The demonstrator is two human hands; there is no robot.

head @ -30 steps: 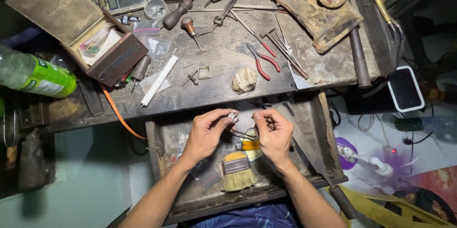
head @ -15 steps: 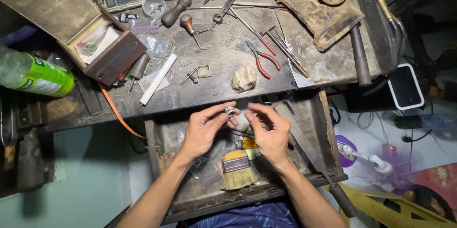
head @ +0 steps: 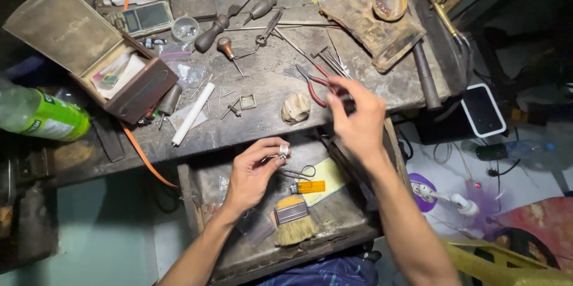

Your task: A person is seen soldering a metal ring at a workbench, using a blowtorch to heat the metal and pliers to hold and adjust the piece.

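My left hand [head: 253, 174] is over the open drawer [head: 203, 184] under the workbench, pinching a small silvery ring-like piece [head: 283, 151] between thumb and fingertips. My right hand [head: 357, 120] is raised over the bench's front edge, blurred, with its fingers apart and nothing in them. Its fingertips are next to the red-handled pliers [head: 313, 82]. A pale lump [head: 295, 107] lies on the bench just left of that hand.
In the drawer lie a flat brush [head: 292, 221], an orange lighter [head: 310, 187], small scissors [head: 298, 172] and yellow paper [head: 330, 174]. On the bench: an open brown box [head: 89, 53], a green bottle [head: 42, 116], a white rod [head: 192, 114], wooden-handled tools [head: 224, 23].
My right hand has let go of the small piece and moved up and right from the drawer to the bench beside the pliers. My left hand still holds the piece.
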